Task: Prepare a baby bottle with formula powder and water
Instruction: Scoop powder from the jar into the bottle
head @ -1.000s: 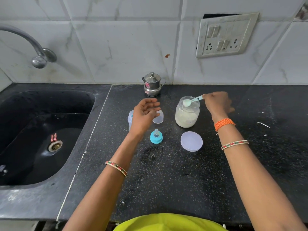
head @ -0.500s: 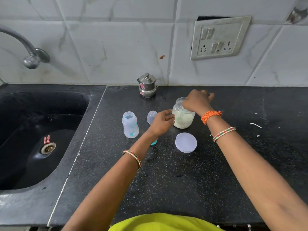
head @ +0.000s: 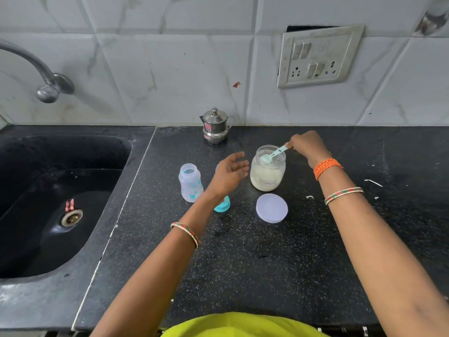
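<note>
Bottle: the baby bottle (head: 190, 182) is stood open and upright on the tabletop (head: 243, 263), left of the formula jar (head: 267, 170); no powder is discernible inside
Right hand (head: 307, 147): pinched on the scoop (head: 274, 154), held heaped over the jar mouth
Left hand (head: 229, 175): spread, empty, held between bottle and jar
Done: jar lid (head: 272, 208) taken off and laid down
Left: powder transfer, water, teal nipple cap (head: 222, 206)

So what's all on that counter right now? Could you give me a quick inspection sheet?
Surface: black speckled counter, white specks at right.
Job's things: open baby bottle upright; formula jar open, its lid lying in front; teal nipple ring partly hidden.
Clutter: steel pot by the wall.
Hands: right hand holds scoop in jar; left hand open, empty.
Cables: nothing seen.
Surroundings: sink, tap, switchboard.
</note>
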A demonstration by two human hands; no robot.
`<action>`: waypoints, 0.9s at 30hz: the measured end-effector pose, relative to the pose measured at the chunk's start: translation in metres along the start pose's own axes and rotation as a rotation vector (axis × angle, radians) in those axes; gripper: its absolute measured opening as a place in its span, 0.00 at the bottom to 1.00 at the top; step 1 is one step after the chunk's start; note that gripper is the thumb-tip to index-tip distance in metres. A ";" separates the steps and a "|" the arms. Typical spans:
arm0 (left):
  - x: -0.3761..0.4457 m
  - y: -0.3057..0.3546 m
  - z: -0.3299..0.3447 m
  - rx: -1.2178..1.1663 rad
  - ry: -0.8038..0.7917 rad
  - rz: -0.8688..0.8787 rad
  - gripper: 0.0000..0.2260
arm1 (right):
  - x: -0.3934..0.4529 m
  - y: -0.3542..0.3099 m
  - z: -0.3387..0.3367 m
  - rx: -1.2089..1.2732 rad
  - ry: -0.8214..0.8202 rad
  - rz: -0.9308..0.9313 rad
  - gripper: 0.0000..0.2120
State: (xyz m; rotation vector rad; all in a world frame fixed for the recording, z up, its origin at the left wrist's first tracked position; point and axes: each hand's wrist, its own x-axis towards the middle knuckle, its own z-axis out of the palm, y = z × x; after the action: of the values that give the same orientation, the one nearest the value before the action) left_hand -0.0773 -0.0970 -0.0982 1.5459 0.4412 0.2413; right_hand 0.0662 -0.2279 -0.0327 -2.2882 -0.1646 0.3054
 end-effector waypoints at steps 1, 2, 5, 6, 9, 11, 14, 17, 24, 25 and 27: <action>0.000 0.002 -0.004 -0.001 0.013 0.022 0.24 | 0.003 0.003 -0.003 0.056 0.001 0.013 0.09; -0.001 0.004 -0.007 -0.003 0.027 0.041 0.24 | 0.003 0.005 -0.007 0.105 0.001 0.030 0.11; -0.004 0.009 -0.015 -0.017 0.069 0.082 0.22 | -0.008 0.003 -0.019 0.209 -0.026 0.067 0.11; -0.006 0.011 -0.018 -0.026 0.084 0.102 0.22 | -0.008 0.004 -0.021 0.231 -0.032 0.063 0.10; -0.014 0.017 -0.026 -0.087 0.145 0.187 0.20 | -0.014 -0.002 -0.020 0.295 -0.039 0.021 0.09; -0.021 0.018 -0.034 -0.142 0.207 0.239 0.18 | -0.020 -0.010 -0.014 0.303 -0.041 -0.008 0.06; -0.034 0.019 -0.047 -0.234 0.311 0.288 0.17 | -0.021 -0.025 0.001 0.283 -0.053 -0.062 0.05; -0.048 0.018 -0.067 -0.294 0.409 0.357 0.17 | -0.030 -0.044 0.023 0.284 -0.130 -0.113 0.05; -0.071 -0.012 -0.108 -0.186 0.658 0.318 0.19 | -0.043 -0.073 0.077 0.269 -0.272 -0.157 0.08; -0.073 -0.018 -0.112 -0.162 0.664 0.299 0.19 | -0.044 -0.075 0.084 0.262 -0.288 -0.158 0.10; -0.076 -0.028 -0.118 -0.119 0.652 0.269 0.16 | -0.043 -0.076 0.098 0.245 -0.318 -0.164 0.13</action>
State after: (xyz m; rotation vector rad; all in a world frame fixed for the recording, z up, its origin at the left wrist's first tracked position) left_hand -0.1982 -0.0228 -0.1134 1.3830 0.7091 0.9791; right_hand -0.0031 -0.1160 -0.0325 -1.9590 -0.4499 0.5707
